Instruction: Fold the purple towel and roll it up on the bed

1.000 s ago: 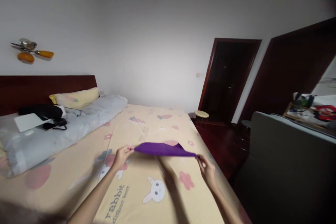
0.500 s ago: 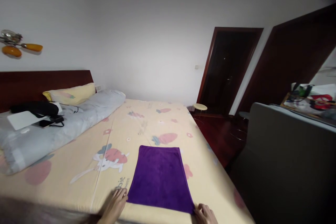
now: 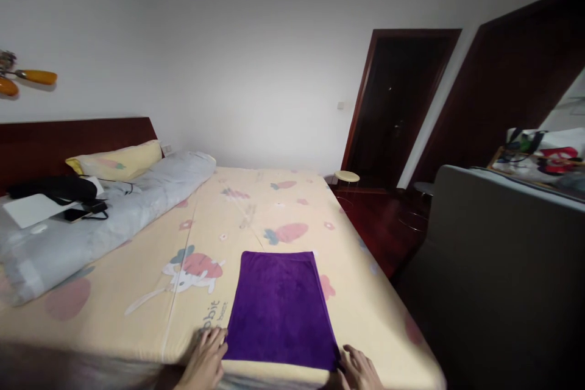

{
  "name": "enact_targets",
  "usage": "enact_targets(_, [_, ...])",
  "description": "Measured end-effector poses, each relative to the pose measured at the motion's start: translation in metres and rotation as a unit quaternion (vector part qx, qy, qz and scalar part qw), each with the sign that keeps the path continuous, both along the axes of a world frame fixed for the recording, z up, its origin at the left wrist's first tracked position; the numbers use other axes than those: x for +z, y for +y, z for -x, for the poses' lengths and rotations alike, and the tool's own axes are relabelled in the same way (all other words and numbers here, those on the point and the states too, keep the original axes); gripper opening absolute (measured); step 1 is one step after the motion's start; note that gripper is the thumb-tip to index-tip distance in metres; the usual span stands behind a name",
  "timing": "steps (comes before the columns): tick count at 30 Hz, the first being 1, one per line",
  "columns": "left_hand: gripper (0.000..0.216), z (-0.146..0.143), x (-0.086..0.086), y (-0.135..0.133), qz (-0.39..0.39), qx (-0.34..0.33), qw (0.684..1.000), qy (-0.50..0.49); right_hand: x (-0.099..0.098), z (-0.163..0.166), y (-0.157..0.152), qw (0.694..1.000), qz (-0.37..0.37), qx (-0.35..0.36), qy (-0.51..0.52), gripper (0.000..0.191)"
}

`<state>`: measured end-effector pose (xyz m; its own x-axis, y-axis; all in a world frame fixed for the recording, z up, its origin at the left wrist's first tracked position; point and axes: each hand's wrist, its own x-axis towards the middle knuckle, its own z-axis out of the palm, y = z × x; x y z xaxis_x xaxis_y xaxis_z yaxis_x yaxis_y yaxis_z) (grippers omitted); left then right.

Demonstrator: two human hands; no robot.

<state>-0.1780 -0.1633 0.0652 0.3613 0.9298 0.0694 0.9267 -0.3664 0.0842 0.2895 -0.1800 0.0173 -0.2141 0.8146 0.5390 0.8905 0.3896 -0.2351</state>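
At the very bottom of the view, nearest to us, our left hand [image 3: 205,356] rests with fingers loosely spread on the near left corner of a purple rectangular terry towel [image 3: 281,308]; our right hand [image 3: 361,368] sits at the near right corner, fingers curled at the edge. We cannot tell whether either hand pinches the cloth or only touches it.

The towel lies flat and smooth on the pale yellow cartoon-printed bed sheet [image 3: 137,292], close to the foot edge of the bed. We judge the laying-out done: no wrinkle or fold shows, so any folding is not yet begun.

Farther up on the left lie a long grey bolster pillow [image 3: 91,225] and a yellow pillow [image 3: 116,160], against a dark red wooden headboard [image 3: 73,140]. To the right, a grey upholstered chair back [image 3: 498,268]. Farthest off, a dark wooden door [image 3: 393,103] in the white wall.
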Motion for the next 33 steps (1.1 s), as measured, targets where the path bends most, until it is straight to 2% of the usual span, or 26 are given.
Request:
enact_targets(3, [0.055,-0.027,0.006,0.009,-0.003,-0.012,1.0,-0.015,0.015,0.039,0.012,0.999,-0.031,0.004,0.016,0.02])
enact_targets(6, [0.056,-0.074,0.005,0.02,0.012,-0.018,0.999,-0.042,0.029,0.104,0.022,0.997,0.064,0.012,0.039,0.022])
enact_targets(9, [0.057,-0.122,-0.012,0.03,0.051,-0.02,0.997,-0.051,0.031,0.166,0.029,0.983,0.171,0.017,0.058,0.032])
enact_targets(11, [0.059,-0.139,-0.03,0.034,0.071,-0.013,0.997,-0.043,0.024,0.188,0.033,0.975,0.212,0.021,0.068,0.037])
enact_targets(14, [0.057,-0.129,-0.056,0.033,0.074,0.004,0.997,-0.03,0.006,0.18,0.035,0.975,0.212,0.025,0.062,0.042])
enact_targets(17, [0.049,-0.086,-0.066,0.023,0.028,0.056,0.998,-0.025,-0.013,0.13,0.031,0.983,0.177,0.001,0.05,0.044])
enact_targets(21, [0.04,-0.021,-0.056,0.009,-0.038,0.099,0.994,-0.016,-0.029,0.056,0.02,0.985,0.151,-0.008,0.085,0.035])
enact_targets(24, [0.038,0.004,-0.042,0.005,-0.046,0.104,0.993,-0.002,-0.03,0.038,0.016,0.985,0.138,-0.022,0.105,0.03])
enact_targets(26, [0.039,0.002,-0.033,0.007,-0.051,0.109,0.993,-0.002,-0.024,0.05,0.018,0.984,0.14,-0.04,0.101,0.029])
enact_targets(28, [0.041,-0.016,-0.027,0.011,-0.055,0.116,0.991,-0.018,-0.013,0.078,0.022,0.985,0.145,-0.045,0.087,0.029])
enact_targets(31, [0.047,-0.067,-0.025,0.023,-0.035,0.12,0.991,-0.048,0.008,0.134,0.033,0.983,0.165,-0.032,0.07,0.036])
enact_targets(33, [0.053,-0.106,-0.03,0.032,0.004,0.091,0.994,-0.056,0.02,0.168,0.041,0.978,0.194,-0.013,0.07,0.041])
